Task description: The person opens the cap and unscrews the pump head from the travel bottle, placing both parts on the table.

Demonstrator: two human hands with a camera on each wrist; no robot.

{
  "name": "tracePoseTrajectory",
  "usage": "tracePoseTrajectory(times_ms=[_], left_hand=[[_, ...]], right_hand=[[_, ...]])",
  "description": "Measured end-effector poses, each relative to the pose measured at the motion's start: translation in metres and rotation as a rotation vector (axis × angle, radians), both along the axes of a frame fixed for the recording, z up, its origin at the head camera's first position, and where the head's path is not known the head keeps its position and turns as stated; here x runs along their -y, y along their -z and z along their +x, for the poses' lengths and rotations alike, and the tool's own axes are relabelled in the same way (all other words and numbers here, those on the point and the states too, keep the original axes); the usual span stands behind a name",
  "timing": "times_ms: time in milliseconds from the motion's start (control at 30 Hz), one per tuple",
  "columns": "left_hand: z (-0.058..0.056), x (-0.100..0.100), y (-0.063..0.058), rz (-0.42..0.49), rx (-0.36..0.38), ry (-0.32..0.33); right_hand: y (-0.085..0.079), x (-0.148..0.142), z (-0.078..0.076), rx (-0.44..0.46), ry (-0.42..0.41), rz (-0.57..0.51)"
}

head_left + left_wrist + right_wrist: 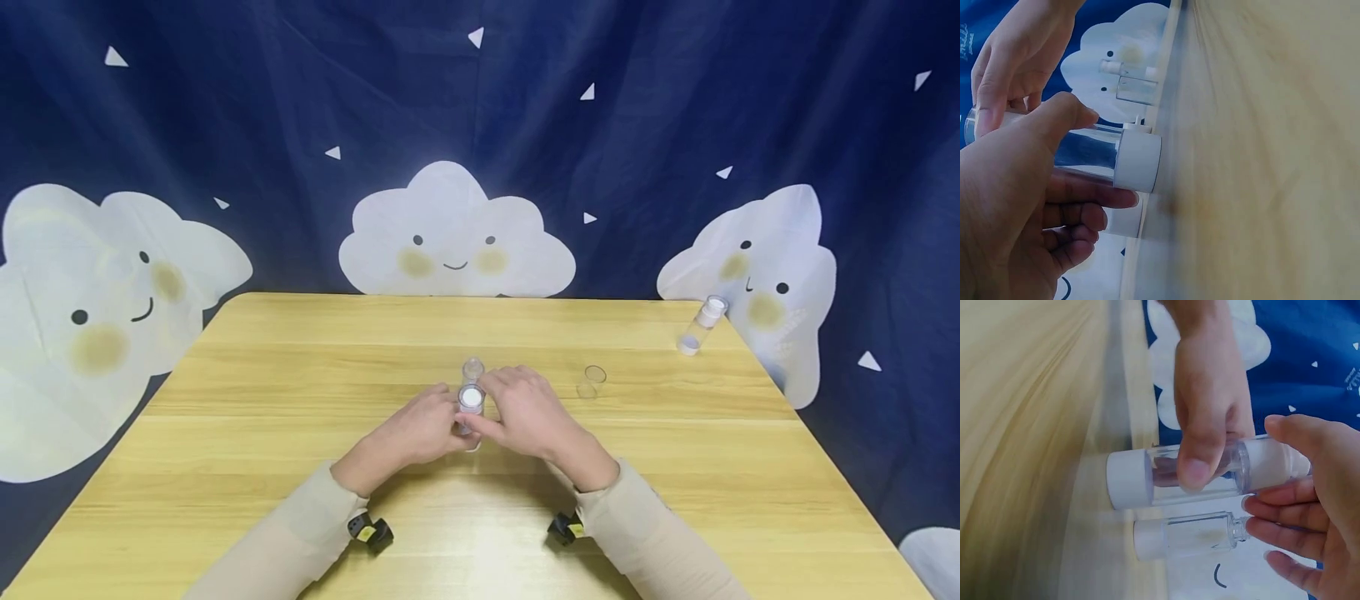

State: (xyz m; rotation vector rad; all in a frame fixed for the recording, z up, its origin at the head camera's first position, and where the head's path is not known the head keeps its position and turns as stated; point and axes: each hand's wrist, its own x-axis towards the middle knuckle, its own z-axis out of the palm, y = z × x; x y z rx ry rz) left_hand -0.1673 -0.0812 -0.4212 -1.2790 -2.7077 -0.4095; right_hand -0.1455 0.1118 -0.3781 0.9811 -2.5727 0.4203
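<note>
A clear cylindrical bottle (pixel 471 400) with a white base and a white upper part stands upright in front of me. My left hand (pixel 426 427) grips its clear body, thumb on one side and fingers on the other. Around the top, my right hand (pixel 525 414) holds the white part between thumb and fingers. The right wrist view shows the white base (pixel 1130 480) low by the table. Just behind stands a second clear bottle (pixel 1200 534), white at the bottom, its narrow neck uncovered.
A clear, empty-looking cylindrical cover (pixel 592 383) stands on the wooden table (pixel 300 375) to the right of my hands. Near the far right corner is another bottle (pixel 702 325) with a white top. A dark blue cloud-print curtain (pixel 637 150) hangs behind the table.
</note>
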Motion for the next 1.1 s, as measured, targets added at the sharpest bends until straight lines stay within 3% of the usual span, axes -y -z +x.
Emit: tracePoseTrajectory(times_ms=[167, 400, 533, 633, 733, 867, 1100], left_hand=[[0.001, -0.001, 0.001, 0.001, 0.002, -0.005], [0.003, -0.001, 0.000, 0.017, 0.032, -0.017], [0.004, -0.001, -0.001, 0.023, 0.028, -0.015], [0.004, -0.002, -0.002, 0.015, 0.076, -0.041], [0.004, -0.003, -0.003, 0.015, 0.123, -0.076], [0.002, -0.002, -0.003, 0.013, 0.112, -0.085], [0.003, -0.001, -0.004, -0.032, 0.032, -0.073]], right_hand=[[0.000, 0.001, 0.001, 0.020, 0.030, 0.009], [0.001, 0.000, 0.001, -0.072, 0.020, 0.037], [-0.002, 0.001, 0.000, -0.017, 0.019, -0.001], [-0.014, -0.002, -0.003, 0.034, 0.001, -0.105], [-0.032, -0.005, -0.006, 0.029, -0.037, -0.178], [-0.049, -0.008, -0.006, -0.042, -0.055, -0.124], [-0.055, -0.022, -0.006, -0.139, -0.008, -0.076]])
